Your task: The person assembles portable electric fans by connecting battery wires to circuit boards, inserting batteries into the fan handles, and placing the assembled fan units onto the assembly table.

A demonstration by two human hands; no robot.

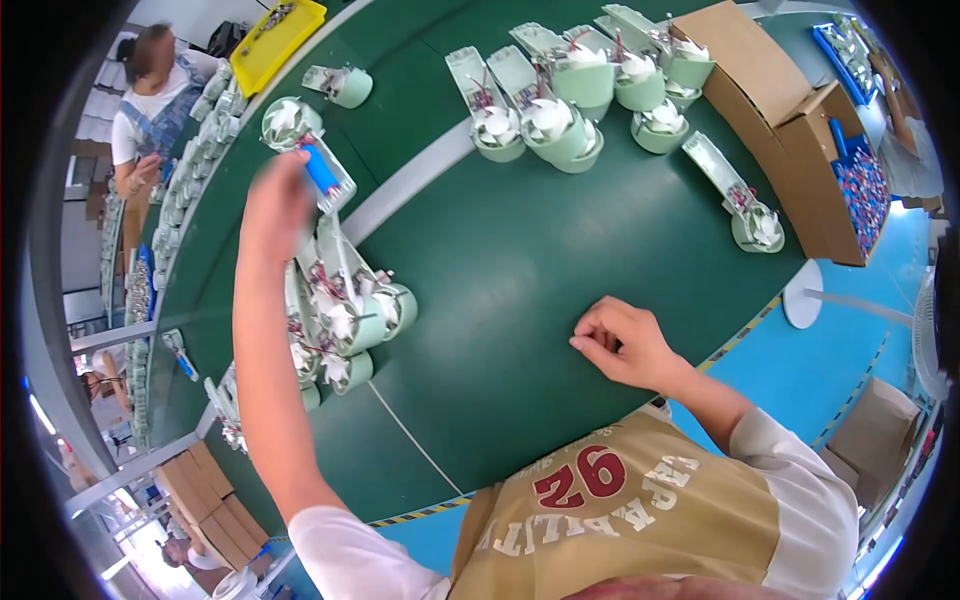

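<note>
My left hand (276,212) reaches far out over the left side of the table, partly blurred. Its closed fingers grip the edge of a pale green fan unit (335,165), with a fingertip by the blue cylindrical battery (321,172) in its open handle. That unit's round head (291,121) with white blades points away from me. Just nearer lies a cluster of similar fan units (345,325), with red wires showing in their open handles. My right hand (625,345) is loosely curled over the near right of the green table (480,300), and nothing shows in its fingers.
More fan units (560,95) crowd the far side; one (757,228) lies at right beside a cardboard box (800,165). A blue bin (862,185) there holds many small coloured parts. A yellow tray (277,40) sits far left, near a co-worker (160,110) and rows of units.
</note>
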